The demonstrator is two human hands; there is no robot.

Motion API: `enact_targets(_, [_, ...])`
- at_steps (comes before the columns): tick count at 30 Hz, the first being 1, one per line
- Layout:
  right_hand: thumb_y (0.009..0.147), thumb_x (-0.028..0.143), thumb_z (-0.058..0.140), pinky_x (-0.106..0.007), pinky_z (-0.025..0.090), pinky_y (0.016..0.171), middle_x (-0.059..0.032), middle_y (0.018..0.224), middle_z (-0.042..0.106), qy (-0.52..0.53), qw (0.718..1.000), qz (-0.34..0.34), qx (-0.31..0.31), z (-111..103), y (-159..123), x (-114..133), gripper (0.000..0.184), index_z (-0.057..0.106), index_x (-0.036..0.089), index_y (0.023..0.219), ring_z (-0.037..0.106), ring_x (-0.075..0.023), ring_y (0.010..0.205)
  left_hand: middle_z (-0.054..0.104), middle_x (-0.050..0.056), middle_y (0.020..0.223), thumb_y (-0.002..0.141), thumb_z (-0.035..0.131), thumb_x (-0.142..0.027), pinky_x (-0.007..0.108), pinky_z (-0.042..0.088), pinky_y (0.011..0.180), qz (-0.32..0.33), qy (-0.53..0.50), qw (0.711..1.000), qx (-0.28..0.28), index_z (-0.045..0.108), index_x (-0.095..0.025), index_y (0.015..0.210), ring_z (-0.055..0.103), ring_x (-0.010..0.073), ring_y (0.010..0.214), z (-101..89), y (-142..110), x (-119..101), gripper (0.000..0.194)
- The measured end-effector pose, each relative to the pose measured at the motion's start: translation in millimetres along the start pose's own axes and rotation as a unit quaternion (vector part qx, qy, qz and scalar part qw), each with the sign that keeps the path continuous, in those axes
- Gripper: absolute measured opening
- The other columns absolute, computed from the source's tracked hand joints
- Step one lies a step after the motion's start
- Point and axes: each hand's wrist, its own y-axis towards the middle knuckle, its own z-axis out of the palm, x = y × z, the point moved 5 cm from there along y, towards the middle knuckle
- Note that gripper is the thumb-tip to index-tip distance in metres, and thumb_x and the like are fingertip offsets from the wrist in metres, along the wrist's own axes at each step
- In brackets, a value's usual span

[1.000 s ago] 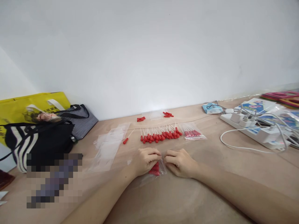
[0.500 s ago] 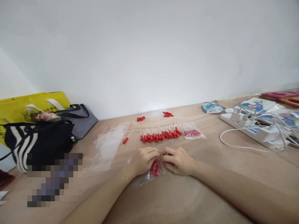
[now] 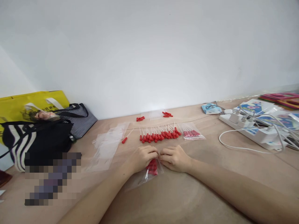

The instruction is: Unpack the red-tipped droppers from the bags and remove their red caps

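My left hand (image 3: 145,158) and my right hand (image 3: 175,158) meet at the front middle of the table, fingers closed on the edge of a clear plastic zip bag (image 3: 142,181). Inside the bag lie several red-tipped pieces (image 3: 152,168), partly hidden by my left fingers. Just beyond my hands stretches a row of red-tipped white sticks (image 3: 161,135). A single such stick (image 3: 124,140) lies left of the row. To the right rests a flat clear bag filled with red-tipped sticks (image 3: 192,132).
Flat clear bags (image 3: 107,149) are spread at the left. Small red groups (image 3: 140,119) lie near the wall. A white power strip (image 3: 252,132) with cables and a blue face mask (image 3: 211,108) are on the right. Black (image 3: 49,140) and yellow bags (image 3: 46,99) stand at the left.
My right hand has moved left, closing the space between it and my left hand at the bag's edge. The bag and its red pieces have shifted slightly left.
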Motion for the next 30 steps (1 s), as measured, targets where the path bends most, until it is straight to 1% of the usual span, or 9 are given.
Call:
enact_targets(3, [0.086, 0.018, 0.038, -0.026, 0.024, 0.049, 0.0004, 0.065, 0.056, -0.049, 0.996, -0.073, -0.019, -1, 2, 7, 0.026, 0.057, 0.019, 0.067, 0.045, -0.0085, 0.055, 0.064, 0.004, 0.083, 0.084, 0.031, -0.01, 0.022, 0.044, 0.062, 0.006, 0.008, 1.0, -0.006, 0.058, -0.017, 0.074, 0.057, 0.0117, 0.069, 0.5, -2, 0, 0.03])
enact_targets(5, [0.085, 0.015, 0.037, -0.026, 0.023, 0.049, 0.0001, 0.065, 0.055, -0.059, 0.99, -0.125, -0.021, -2, 3, 12, 0.026, 0.056, 0.018, 0.067, 0.045, -0.0089, 0.056, 0.064, 0.003, 0.084, 0.083, 0.031, -0.008, 0.022, 0.043, 0.062, 0.009, 0.01, 1.0, 0.0, 0.058, -0.017, 0.074, 0.057, 0.0115, 0.069, 1.4, -3, 2, 0.03])
enact_targets(8, [0.086, 0.014, 0.036, -0.026, 0.023, 0.049, 0.0003, 0.064, 0.053, -0.052, 0.985, -0.161, -0.002, -1, 4, 14, 0.027, 0.054, 0.017, 0.067, 0.045, -0.0094, 0.058, 0.063, 0.003, 0.087, 0.081, 0.033, -0.007, 0.022, 0.043, 0.064, 0.02, 0.011, 0.999, 0.036, 0.057, -0.017, 0.078, 0.057, 0.012, 0.072, 4.7, -4, 2, 0.026])
enact_targets(11, [0.088, 0.015, 0.033, -0.026, 0.023, 0.049, 0.0005, 0.063, 0.052, -0.051, 0.985, -0.165, 0.029, 2, 4, 14, 0.03, 0.052, 0.017, 0.065, 0.045, -0.0092, 0.058, 0.062, 0.004, 0.088, 0.08, 0.034, -0.006, 0.021, 0.042, 0.065, 0.028, 0.001, 0.997, 0.073, 0.056, -0.016, 0.08, 0.057, 0.0124, 0.076, 7.0, -3, 0, 0.025])
enact_targets(13, [0.088, 0.015, 0.032, -0.026, 0.024, 0.05, 0.0003, 0.064, 0.051, -0.049, 0.984, -0.166, 0.046, 4, 4, 14, 0.031, 0.051, 0.017, 0.064, 0.045, -0.0092, 0.058, 0.061, 0.003, 0.086, 0.082, 0.033, -0.006, 0.021, 0.042, 0.064, 0.03, -0.005, 0.996, 0.078, 0.056, -0.016, 0.08, 0.056, 0.012, 0.074, 6.2, -2, -2, 0.025])
enact_targets(18, [0.088, 0.012, 0.03, -0.025, 0.026, 0.052, 0.0001, 0.065, 0.052, -0.045, 0.981, -0.171, 0.075, 5, 6, 15, 0.031, 0.051, 0.017, 0.067, 0.045, -0.0093, 0.06, 0.06, 0.003, 0.081, 0.082, 0.031, -0.005, 0.02, 0.038, 0.056, 0.037, -0.01, 0.997, 0.06, 0.055, -0.015, 0.078, 0.054, 0.0106, 0.066, 3.2, -2, -4, 0.026])
enact_targets(23, [0.088, 0.011, 0.029, -0.025, 0.026, 0.051, 0.0005, 0.066, 0.053, -0.049, 0.981, -0.168, 0.087, 2, 9, 15, 0.03, 0.052, 0.017, 0.071, 0.044, -0.0093, 0.057, 0.059, 0.002, 0.073, 0.082, 0.029, -0.005, 0.02, 0.034, 0.049, 0.034, -0.025, 0.998, 0.049, 0.054, -0.014, 0.074, 0.049, 0.0087, 0.055, 3.5, -2, -3, 0.028])
enact_targets(28, [0.088, 0.012, 0.029, -0.025, 0.025, 0.05, 0.0005, 0.067, 0.054, -0.047, 0.979, -0.169, 0.104, 3, 10, 15, 0.029, 0.053, 0.018, 0.073, 0.044, -0.0098, 0.056, 0.06, 0.004, 0.079, 0.083, 0.03, -0.007, 0.019, 0.037, 0.053, 0.034, -0.042, 0.997, 0.057, 0.056, -0.015, 0.083, 0.052, 0.0089, 0.059, 1.8, -2, -5, 0.027])
enact_targets(30, [0.087, 0.011, 0.03, -0.025, 0.026, 0.051, 0.0007, 0.067, 0.054, -0.041, 0.978, -0.171, 0.108, 5, 8, 14, 0.029, 0.053, 0.018, 0.07, 0.043, -0.0096, 0.055, 0.061, 0.004, 0.079, 0.083, 0.03, -0.007, 0.018, 0.037, 0.051, 0.024, -0.044, 0.997, 0.057, 0.056, -0.015, 0.08, 0.052, 0.0081, 0.057, -0.2, -3, -4, 0.028])
